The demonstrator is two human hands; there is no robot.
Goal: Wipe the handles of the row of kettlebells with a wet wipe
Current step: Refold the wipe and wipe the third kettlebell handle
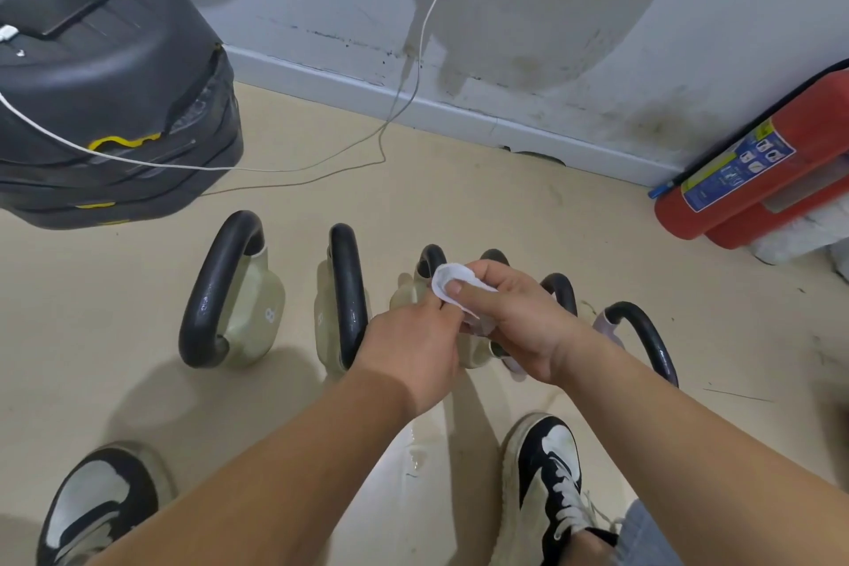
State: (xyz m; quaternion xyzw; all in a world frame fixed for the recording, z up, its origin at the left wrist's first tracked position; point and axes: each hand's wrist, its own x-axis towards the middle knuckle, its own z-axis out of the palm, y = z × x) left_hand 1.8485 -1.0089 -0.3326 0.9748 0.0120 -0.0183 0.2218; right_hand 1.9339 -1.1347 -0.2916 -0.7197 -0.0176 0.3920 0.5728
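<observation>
The thumb and fingertips (455, 288) of the right hand (514, 326) were curled round a bunched white wipe (452, 278), holding it up at chest of the frame. From below, the left hand (413, 349) pinched the wipe's lower edge between thumb and forefinger. Both hands held the cloth; neither touched any metal.

The row of kettlebells (257, 313) stood on the beige floor (459, 198) beneath and just beyond the hands, running left to right. Their black handles arched upward, each loop's long axis pointing away from the person toward the wall (528, 37). The third handle from the left (429, 257) showed just behind the wipe, and the right hand, carrying most of the cloth, looked the nearer one to it. My guess was the wipe was being folded or regripped before going down onto that handle. Whether the two big handles on the left were already done I could not tell.

A fire extinguisher (753, 170) lay by the wall at right.
</observation>
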